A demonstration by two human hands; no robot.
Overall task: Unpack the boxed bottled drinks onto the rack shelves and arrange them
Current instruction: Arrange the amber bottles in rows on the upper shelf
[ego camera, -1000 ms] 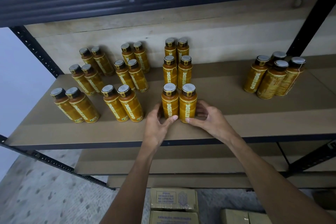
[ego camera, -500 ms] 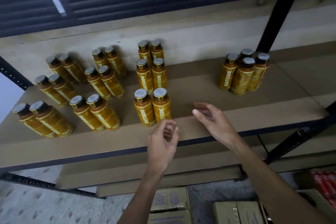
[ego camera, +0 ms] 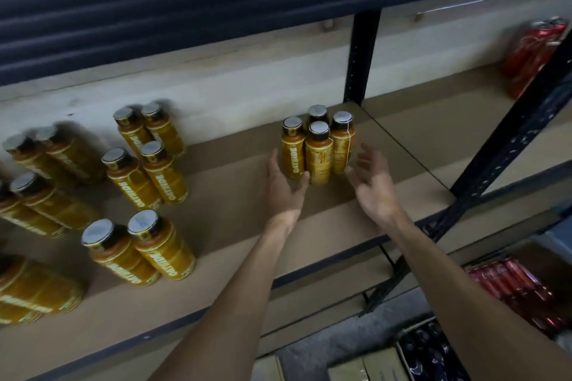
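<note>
Several amber bottles with silver caps stand in a tight cluster on the brown rack shelf, near its right end. My left hand touches the cluster's left side, fingers along the leftmost bottle and thumb against the front one. My right hand hovers open just right of the cluster, palm turned toward it, with a small gap. More amber bottles stand in paired rows on the left half of the shelf, the nearest pair by the front edge.
A black upright post stands behind the cluster and a black brace runs at the right. Red packs sit on the neighbouring shelf, more red packs lower down. Cardboard boxes lie on the floor below.
Both hands have left the front pair of bottles and moved right to the cluster. My view has swung right, so the paired rows now sit at the left.
</note>
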